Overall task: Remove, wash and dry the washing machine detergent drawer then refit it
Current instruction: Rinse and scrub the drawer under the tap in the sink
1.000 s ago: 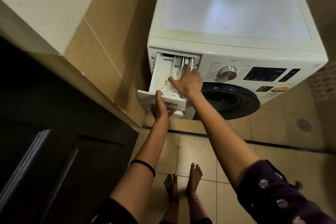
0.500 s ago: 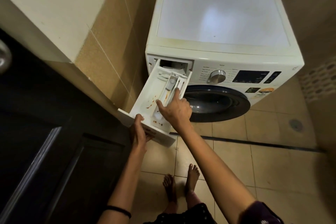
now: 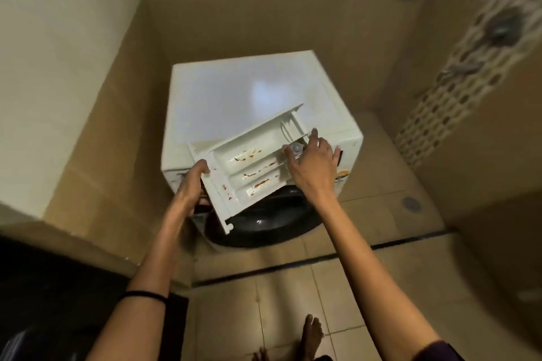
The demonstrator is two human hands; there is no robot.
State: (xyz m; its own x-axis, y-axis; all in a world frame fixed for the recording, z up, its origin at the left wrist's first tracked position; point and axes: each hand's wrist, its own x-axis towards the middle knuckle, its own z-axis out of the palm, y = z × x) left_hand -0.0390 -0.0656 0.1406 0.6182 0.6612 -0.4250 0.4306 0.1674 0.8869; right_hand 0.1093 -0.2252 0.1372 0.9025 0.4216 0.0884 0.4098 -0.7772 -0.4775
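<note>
Dim warm light, motion-blurred, glare on washer top point(image 3: 258, 91).

Single head-worn view, facing forward and down, near the washing machine point(image 3: 252, 102)

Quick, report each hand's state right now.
Left hand: grips the detergent drawer by its front panel.
Right hand: holds the detergent drawer's rear end.

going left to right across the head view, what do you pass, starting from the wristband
black wristband → left hand → detergent drawer → right hand → floor drain
</note>
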